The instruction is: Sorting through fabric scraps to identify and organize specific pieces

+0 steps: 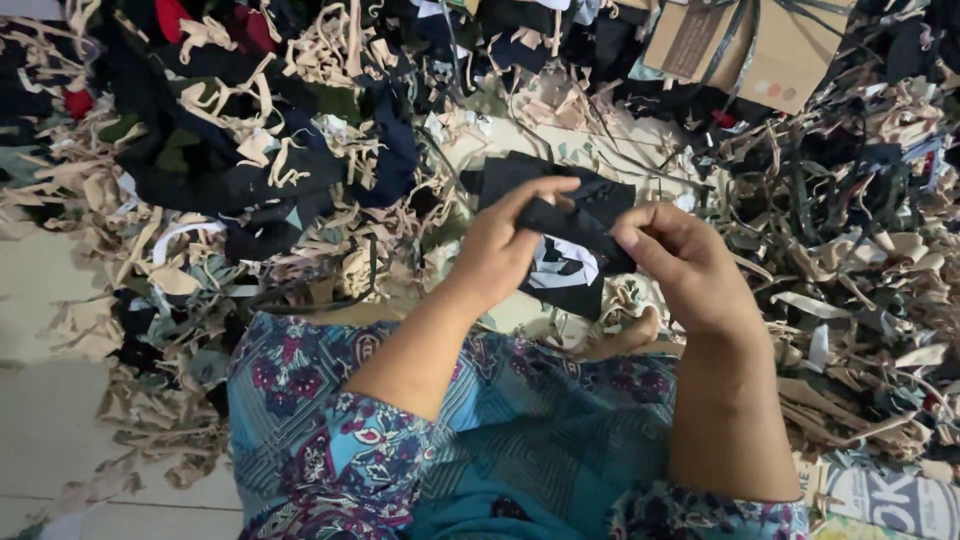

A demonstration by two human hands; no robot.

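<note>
We are seeing beige and black fabric scraps (250,150) lying heaped across the floor (40,400), a brown cardboard box (780,50) sitting among them.

a pale tiled floor (45,400) shows bare at the left, with a grout line near the bottom edge. over the rest of it lies a deep litter of beige strips (320,45) and dark scraps (200,160), heaped thickest along the top and right. a brown cardboard box (750,45) sits among the scraps at upper right. the light is soft and even.
</note>
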